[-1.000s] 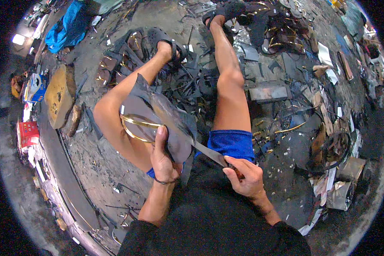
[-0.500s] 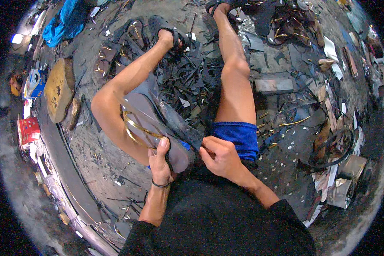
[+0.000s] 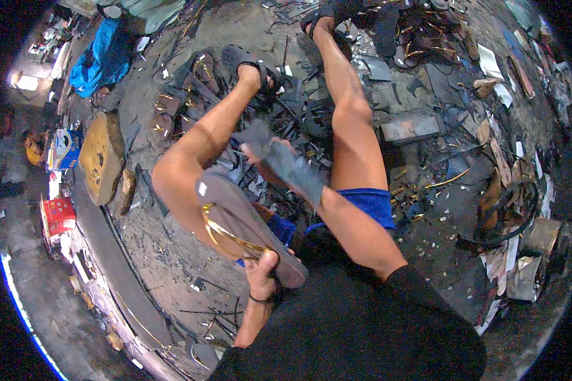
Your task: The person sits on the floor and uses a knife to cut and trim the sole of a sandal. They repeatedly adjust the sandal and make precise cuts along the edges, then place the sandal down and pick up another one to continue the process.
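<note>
My left hand [image 3: 260,276] is closed round the heel end of a brown-grey sandal [image 3: 238,200] with shiny gold straps, its thumb on top. The sandal lies slanted against my bent left leg, and a small white patch shows near its toe end. My right hand [image 3: 268,170] is between my legs, gripping a long dark grey strip of sheet material [image 3: 292,166]. The strip covers much of that hand and is smeared by motion. Strip and sandal are apart.
Dark offcuts [image 3: 305,117] litter the floor between my legs. At left are a wooden block [image 3: 102,159], a blue carton [image 3: 65,149], a red box [image 3: 58,216] and blue cloth [image 3: 102,57]. A grey block [image 3: 412,129] and black loop [image 3: 499,238] lie right; sandals [image 3: 426,41] are piled far right.
My right hand has moved forward and left, carrying the grey strip away from beside the sandal. My left hand and the sandal sit slightly lower and further right in view.
</note>
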{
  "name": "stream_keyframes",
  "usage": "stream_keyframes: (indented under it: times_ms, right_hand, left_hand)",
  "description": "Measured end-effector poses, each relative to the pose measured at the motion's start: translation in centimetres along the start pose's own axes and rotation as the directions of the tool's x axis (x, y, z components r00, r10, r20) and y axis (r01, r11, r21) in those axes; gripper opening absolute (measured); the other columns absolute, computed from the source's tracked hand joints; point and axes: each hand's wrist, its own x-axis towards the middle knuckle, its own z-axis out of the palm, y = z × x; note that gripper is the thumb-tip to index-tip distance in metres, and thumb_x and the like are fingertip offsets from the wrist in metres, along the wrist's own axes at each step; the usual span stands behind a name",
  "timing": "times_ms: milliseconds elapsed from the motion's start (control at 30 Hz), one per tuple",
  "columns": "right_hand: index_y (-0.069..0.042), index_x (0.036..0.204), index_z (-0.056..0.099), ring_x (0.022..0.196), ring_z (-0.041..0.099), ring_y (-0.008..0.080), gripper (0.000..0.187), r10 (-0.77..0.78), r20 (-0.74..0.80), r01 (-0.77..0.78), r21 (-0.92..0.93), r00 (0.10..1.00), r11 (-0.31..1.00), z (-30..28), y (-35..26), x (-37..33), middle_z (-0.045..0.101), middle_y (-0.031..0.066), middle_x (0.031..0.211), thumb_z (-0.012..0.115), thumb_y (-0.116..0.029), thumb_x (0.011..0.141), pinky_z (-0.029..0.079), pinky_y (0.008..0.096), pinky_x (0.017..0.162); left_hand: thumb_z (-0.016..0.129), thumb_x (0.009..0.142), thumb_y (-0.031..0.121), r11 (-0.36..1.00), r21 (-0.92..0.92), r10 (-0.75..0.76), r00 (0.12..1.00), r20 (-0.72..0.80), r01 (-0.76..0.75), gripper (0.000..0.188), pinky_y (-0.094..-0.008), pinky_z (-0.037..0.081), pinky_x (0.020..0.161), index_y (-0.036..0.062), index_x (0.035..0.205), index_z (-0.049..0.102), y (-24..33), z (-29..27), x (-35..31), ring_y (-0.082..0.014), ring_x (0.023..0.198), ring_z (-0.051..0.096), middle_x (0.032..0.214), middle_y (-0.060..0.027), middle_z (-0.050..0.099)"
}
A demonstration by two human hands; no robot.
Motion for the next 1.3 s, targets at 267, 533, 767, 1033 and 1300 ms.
stream_keyframes:
  times_ms: [267,533,767,1033,1300]
  right_hand:
    - [0.0,0.114,0.066,0.07,0.058,0.0114,0.035,0.495,0.559,-0.575,-0.04,0.665,0.817,-10.4,-20.0,2.2,0.066,0.006,0.08,0.071,-0.027,0.091,0.051,0.03,0.067]
    - [-0.001,0.118,0.066,0.079,0.068,0.0286,0.029,0.14,0.409,-0.064,-0.192,0.902,0.979,-18.6,-22.1,-4.6,0.071,0.0168,0.097,0.066,-0.009,0.09,0.055,0.0361,0.072]
    - [-0.004,0.11,0.07,0.069,0.068,0.0219,0.036,0.261,0.45,-0.162,-0.245,0.854,0.956,-19.8,-21.8,-9.0,0.073,0.0114,0.095,0.081,-0.017,0.079,0.055,0.0317,0.062]
    - [-0.005,0.108,0.07,0.065,0.067,0.0258,0.03,0.275,0.485,-0.123,-0.321,0.83,0.939,-18.2,-24.6,-0.3,0.072,0.0116,0.089,0.077,-0.022,0.084,0.056,0.0332,0.06]
    - [-0.006,0.105,0.071,0.056,0.064,0.0203,0.024,0.253,0.595,-0.064,-0.32,0.763,0.945,-17.8,-26.4,4.8,0.065,0.0083,0.071,0.076,-0.017,0.085,0.051,0.0305,0.053]
  left_hand:
    - [0.064,0.09,0.013,0.994,0.111,0.025,0.997,-0.069,-0.017,0.047,-0.0341,0.047,0.096,0.0004,0.133,0.048,2.9,-5.5,4.6,-0.0186,0.112,0.056,0.122,-0.0092,0.059]
    - [0.061,0.098,0.021,0.956,0.099,0.289,0.947,-0.141,-0.277,0.024,-0.0286,0.056,0.079,0.0043,0.115,0.056,13.2,-3.2,5.6,-0.0138,0.089,0.066,0.102,-0.0063,0.067]
    - [0.06,0.099,0.025,1.0,0.004,0.027,0.982,-0.184,-0.027,0.029,-0.0296,0.056,0.08,0.0024,0.117,0.057,11.1,-2.6,3.9,-0.0138,0.089,0.066,0.102,-0.0066,0.067]
    - [0.071,0.091,0.019,0.956,0.271,0.13,0.99,-0.046,-0.112,0.032,-0.0293,0.05,0.084,0.0,0.115,0.06,10.3,-0.7,3.9,-0.0098,0.093,0.061,0.104,-0.0034,0.067]
    - [0.074,0.088,0.017,0.948,0.299,0.086,0.991,0.107,-0.114,0.033,-0.0312,0.051,0.085,0.0014,0.114,0.061,11.4,0.1,4.0,-0.0119,0.091,0.063,0.103,-0.0043,0.069]
